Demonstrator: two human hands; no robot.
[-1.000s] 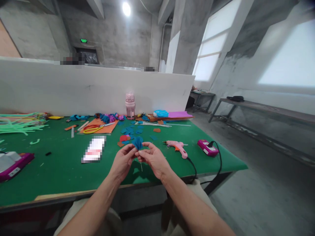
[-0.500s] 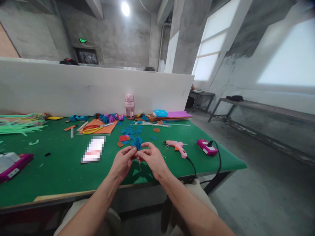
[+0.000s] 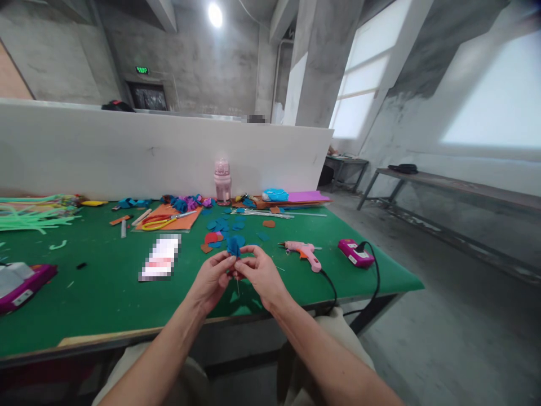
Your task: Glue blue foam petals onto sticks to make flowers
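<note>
"Which step is this?"

"Likely gathering the blue flower (image 3: 234,247) round its wire (image 3: 238,286); the left hand (image 3: 213,278) and right hand (image 3: 262,276) meet, fingertips pinched at its base."

"Where is it?"

"Above the green table (image 3: 105,296), just nearer than the loose blue pieces (image 3: 239,226)."

"Next move?"

"It probably calls for 1 hand steadying the base, the other pressing petals snug."

We see a ceiling lamp (image 3: 215,15) glaring white and bright windows (image 3: 367,79) washing out at right. Shadow darkens the tabletop (image 3: 114,296) below the left hand (image 3: 212,279) and right hand (image 3: 262,275) (one pale flat item (image 3: 160,257) is pixelated); wide-angle distortion stretches the edges.
</note>
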